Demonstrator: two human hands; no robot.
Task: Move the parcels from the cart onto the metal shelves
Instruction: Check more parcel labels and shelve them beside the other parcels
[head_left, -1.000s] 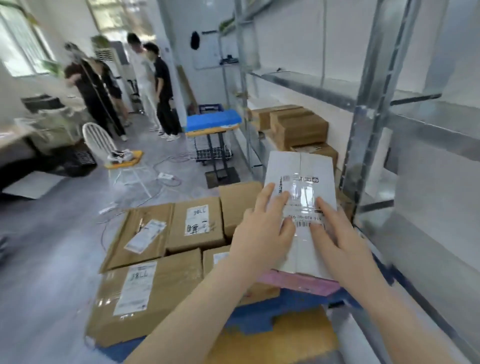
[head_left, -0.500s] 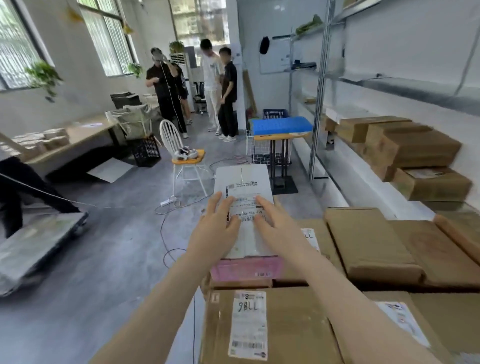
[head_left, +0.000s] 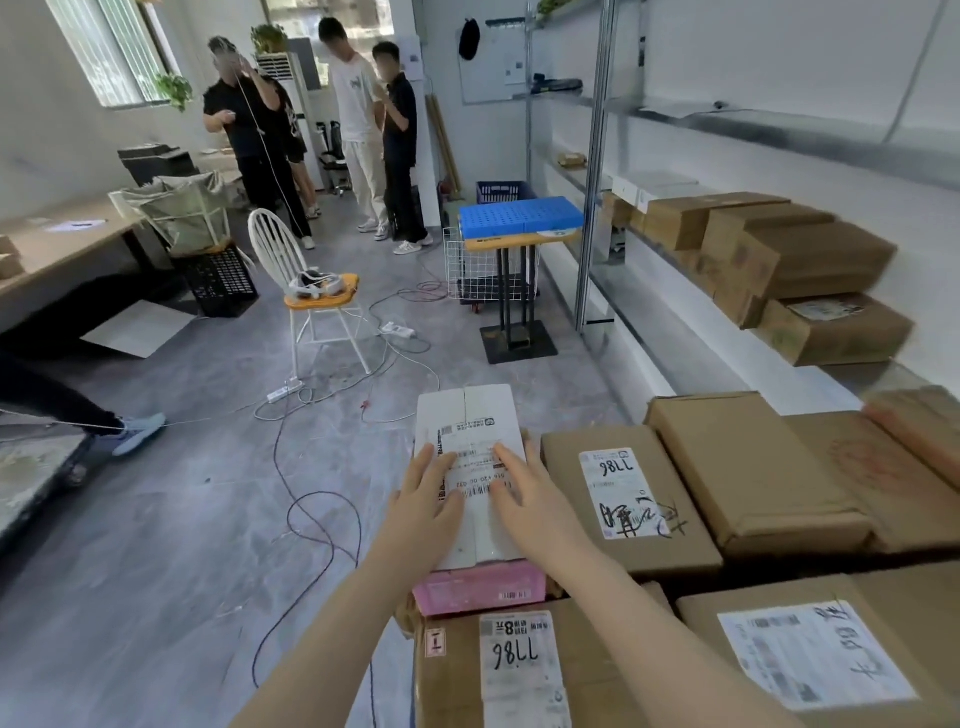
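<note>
A white parcel (head_left: 470, 415) with a shipping label and a pink edge lies under both my hands at the left end of the stacked parcels. My left hand (head_left: 428, 499) and my right hand (head_left: 524, 493) press flat on its top, fingers spread. Several brown cardboard parcels (head_left: 623, 499) fill the cart to the right and in front of me; the cart itself is hidden beneath them. The metal shelves (head_left: 675, 117) run along the right wall, and brown parcels (head_left: 810, 260) sit on the middle shelf.
Cables (head_left: 311, 514) snake over the grey floor to my left. A white chair (head_left: 311, 296) and a stand with a blue crate (head_left: 519, 218) are ahead. Several people (head_left: 358, 130) stand at the back. A flat trolley (head_left: 31, 467) is at the far left.
My view has swung left from the shelf toward the room. The white parcel, held between both hands, has come away from the shelf post to the left side of the stacked parcels.
</note>
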